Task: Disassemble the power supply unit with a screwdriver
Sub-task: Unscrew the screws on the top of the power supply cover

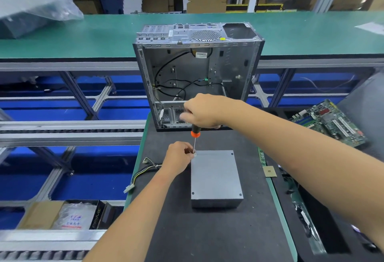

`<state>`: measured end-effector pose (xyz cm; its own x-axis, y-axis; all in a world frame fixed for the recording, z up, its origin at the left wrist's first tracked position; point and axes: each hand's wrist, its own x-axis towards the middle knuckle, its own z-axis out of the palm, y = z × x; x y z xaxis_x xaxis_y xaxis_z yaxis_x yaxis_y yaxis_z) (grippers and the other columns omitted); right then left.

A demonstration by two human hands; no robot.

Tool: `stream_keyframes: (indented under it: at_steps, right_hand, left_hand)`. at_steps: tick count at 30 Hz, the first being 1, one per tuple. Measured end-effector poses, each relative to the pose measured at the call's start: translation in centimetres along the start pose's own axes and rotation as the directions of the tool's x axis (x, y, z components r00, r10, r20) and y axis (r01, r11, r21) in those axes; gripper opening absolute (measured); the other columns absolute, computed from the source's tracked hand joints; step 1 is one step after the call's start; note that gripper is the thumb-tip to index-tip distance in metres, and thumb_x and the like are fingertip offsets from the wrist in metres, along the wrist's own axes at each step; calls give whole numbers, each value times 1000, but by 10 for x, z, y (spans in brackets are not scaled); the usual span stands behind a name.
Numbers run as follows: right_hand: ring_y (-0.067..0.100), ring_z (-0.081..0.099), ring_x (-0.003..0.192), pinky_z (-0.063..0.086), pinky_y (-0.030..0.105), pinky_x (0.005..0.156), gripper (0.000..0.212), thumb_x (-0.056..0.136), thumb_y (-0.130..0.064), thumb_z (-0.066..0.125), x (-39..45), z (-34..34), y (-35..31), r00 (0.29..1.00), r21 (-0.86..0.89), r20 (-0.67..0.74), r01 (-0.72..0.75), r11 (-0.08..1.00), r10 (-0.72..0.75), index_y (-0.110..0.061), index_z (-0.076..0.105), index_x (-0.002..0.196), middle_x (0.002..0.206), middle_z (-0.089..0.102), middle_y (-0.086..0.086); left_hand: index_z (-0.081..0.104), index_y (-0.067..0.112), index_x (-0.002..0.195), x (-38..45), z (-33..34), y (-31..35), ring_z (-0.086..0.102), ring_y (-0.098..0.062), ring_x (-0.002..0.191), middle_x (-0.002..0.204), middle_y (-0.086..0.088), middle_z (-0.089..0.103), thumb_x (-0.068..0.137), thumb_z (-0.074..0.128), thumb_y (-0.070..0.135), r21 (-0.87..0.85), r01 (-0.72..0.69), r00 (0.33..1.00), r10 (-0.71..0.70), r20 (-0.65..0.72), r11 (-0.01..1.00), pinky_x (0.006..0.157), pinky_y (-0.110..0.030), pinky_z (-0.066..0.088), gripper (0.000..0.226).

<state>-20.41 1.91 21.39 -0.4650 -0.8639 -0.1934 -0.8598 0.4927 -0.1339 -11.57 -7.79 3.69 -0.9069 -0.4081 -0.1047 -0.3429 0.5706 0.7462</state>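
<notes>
A grey metal power supply unit (pixel 216 178) lies flat on the black mat, with screws visible at three of its top corners. Its cable bundle (pixel 143 170) trails off to the left. My right hand (pixel 202 111) grips the black and orange handle of a screwdriver (pixel 195 135), held upright with its tip at the unit's far left corner. My left hand (pixel 178 157) pinches the screwdriver's shaft near the tip, at that same corner. The screw under the tip is hidden by my fingers.
An open, emptied computer case (pixel 197 74) stands upright just behind the unit. A green motherboard (pixel 330 122) lies at the right. A small square chip (pixel 269 171) sits on the mat's right edge. A cardboard box (pixel 62 216) with bagged parts stands lower left, below conveyor rails.
</notes>
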Motion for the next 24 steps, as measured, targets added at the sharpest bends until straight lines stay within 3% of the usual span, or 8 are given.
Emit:
stream_keyframes:
  at_steps: [3, 5, 7, 10, 13, 16, 21, 24]
  right_hand:
    - [14, 53, 66, 35, 27, 51, 9, 90, -21, 54, 1, -1, 3, 996, 20, 27, 82, 996, -83, -13, 55, 94, 75, 56, -3]
    - [13, 54, 73, 41, 28, 56, 23, 77, -10, 64, -2, -6, 4, 987, 134, 91, 116, 984, -129, -17, 55, 97, 80, 58, -5]
    - [20, 61, 78, 49, 34, 63, 18, 78, -16, 62, -2, -5, 5, 991, 155, 90, 83, 984, -98, -17, 53, 93, 83, 63, -2]
    - [31, 67, 73, 49, 36, 60, 22, 93, -30, 43, 4, -1, 4, 999, -47, 39, 2, 999, -1, -11, 53, 89, 80, 66, 9]
    - [19, 59, 76, 41, 28, 55, 6, 87, -18, 55, 5, -1, 5, 993, 33, 51, 104, 994, -106, -14, 54, 92, 79, 58, -5]
    - [6, 52, 71, 38, 24, 54, 18, 79, -13, 64, -1, -5, 5, 986, 93, 87, 132, 987, -140, -18, 55, 93, 79, 52, -11]
    - [27, 61, 62, 42, 32, 50, 21, 96, -24, 43, 3, -2, 2, 996, -198, 71, 74, 977, -61, -11, 50, 82, 70, 59, 7]
    - [18, 58, 75, 41, 28, 54, 6, 86, -17, 57, 2, -7, 3, 990, 20, 48, 133, 991, -134, -14, 55, 91, 82, 62, -2]
  left_hand:
    - [72, 16, 74, 1, -1, 1, 55, -6, 60, 68, 6, 65, 83, 69, 11, 4, -1, 1000, 1, 19, 1000, 64, -20, 45, 11]
    - [72, 16, 74, 2, -1, -1, 55, -5, 61, 69, 5, 65, 83, 69, 10, -2, -7, 1000, 7, 23, 1000, 64, -18, 44, 11]
    - [73, 14, 76, 2, -2, -1, 54, -2, 58, 66, 8, 64, 83, 69, 9, -3, -13, 1000, 13, 23, 1000, 63, -16, 43, 9]
    - [72, 14, 77, 2, -2, -2, 53, 0, 56, 62, 11, 61, 82, 68, 8, -12, -21, 999, 21, 29, 1000, 62, -15, 42, 9]
    - [71, 17, 76, 2, -2, -3, 53, 2, 54, 63, 12, 61, 83, 68, 8, -15, -34, 999, 34, 32, 999, 60, -12, 42, 12]
    - [73, 16, 77, 1, -2, -4, 54, 1, 55, 65, 11, 65, 83, 67, 9, -11, -37, 999, 37, 39, 999, 62, -14, 45, 11]
    - [75, 15, 82, 2, -6, -6, 59, -5, 57, 69, 4, 69, 83, 68, 7, -66, 9, 998, -5, 70, 998, 64, -19, 53, 11]
    - [75, 15, 82, 3, -9, -6, 56, -3, 51, 66, 7, 68, 83, 69, 6, -65, 11, 996, -5, 86, 998, 58, -11, 48, 11]
